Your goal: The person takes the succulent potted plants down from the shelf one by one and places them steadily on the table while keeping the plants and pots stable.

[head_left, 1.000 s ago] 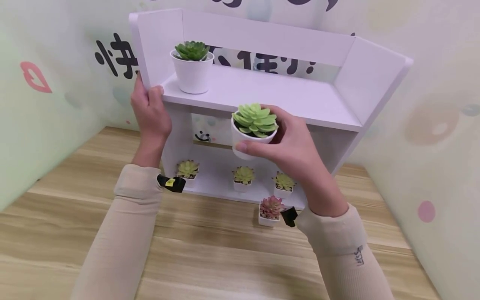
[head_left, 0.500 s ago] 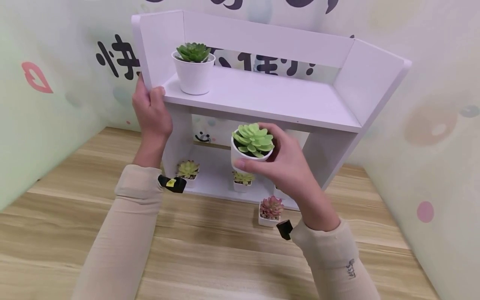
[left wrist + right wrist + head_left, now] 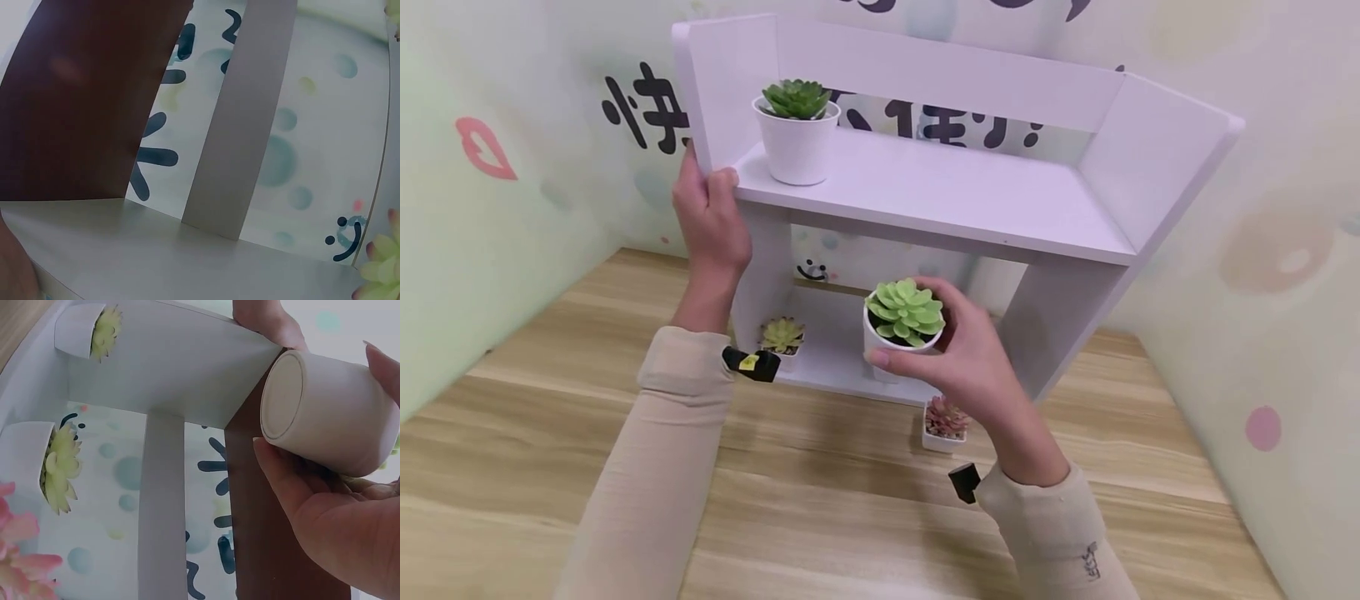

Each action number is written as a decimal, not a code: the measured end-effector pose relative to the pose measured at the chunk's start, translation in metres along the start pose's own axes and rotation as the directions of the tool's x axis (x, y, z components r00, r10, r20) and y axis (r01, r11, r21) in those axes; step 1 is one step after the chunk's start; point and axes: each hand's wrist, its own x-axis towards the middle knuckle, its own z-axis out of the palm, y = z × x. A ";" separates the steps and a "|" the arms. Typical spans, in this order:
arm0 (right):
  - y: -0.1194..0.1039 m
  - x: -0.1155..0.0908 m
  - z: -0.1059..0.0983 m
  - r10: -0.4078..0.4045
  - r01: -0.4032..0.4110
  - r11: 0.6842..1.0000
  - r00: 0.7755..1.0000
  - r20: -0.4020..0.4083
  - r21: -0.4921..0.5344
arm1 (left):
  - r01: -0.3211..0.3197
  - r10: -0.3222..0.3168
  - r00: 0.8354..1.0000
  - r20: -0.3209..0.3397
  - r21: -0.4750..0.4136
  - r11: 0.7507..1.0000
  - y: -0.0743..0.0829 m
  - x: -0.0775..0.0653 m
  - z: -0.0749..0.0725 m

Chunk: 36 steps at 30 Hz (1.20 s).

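My left hand (image 3: 711, 212) grips the left side panel of a white two-tier shelf (image 3: 955, 192) at the upper board's front corner. In my right hand (image 3: 966, 350), a light green potted succulent (image 3: 904, 312) is held upright, thumb and fingers round its round white pot. The head view has it in front of the lower tier; the right wrist view shows the pot's underside (image 3: 282, 394). A dark green succulent in a larger white pot (image 3: 797, 148) stands at the upper board's left end.
A small yellow-green succulent (image 3: 783, 335) sits on the lower board's left; another (image 3: 61, 469) shows in the right wrist view. A reddish succulent (image 3: 946, 421) in a square white pot stands on the wooden table (image 3: 820, 500) before the shelf. Walls close in behind and at both sides.
My right hand has lowered the light green succulent from the upper board's front edge to the lower tier's height, now covering the small succulents behind. My left hand keeps its grip on the shelf.
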 end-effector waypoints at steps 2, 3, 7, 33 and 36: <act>0.000 -0.002 -0.001 -0.008 0.008 1.000 1.000 0.012 -0.005 | 0.008 -0.008 1.000 0.003 0.001 1.000 0.001 0.001 0.000; 0.001 -0.003 -0.002 -0.011 0.011 1.000 1.000 0.017 -0.009 | 0.008 -0.008 1.000 0.005 0.003 1.000 0.001 0.001 0.000; 0.001 -0.007 -0.005 -0.007 0.007 1.000 0.999 0.039 -0.009 | 0.020 -0.020 1.000 0.017 0.004 1.000 0.002 0.002 -0.001; 0.012 -0.003 -0.006 0.003 -0.002 1.000 0.999 0.036 -0.028 | 0.058 -0.057 0.998 0.028 -0.018 0.998 0.001 0.002 -0.001; 0.012 -0.003 -0.006 0.015 -0.014 0.999 0.999 0.032 -0.046 | 0.060 -0.060 0.998 0.031 -0.019 0.998 0.002 0.002 0.000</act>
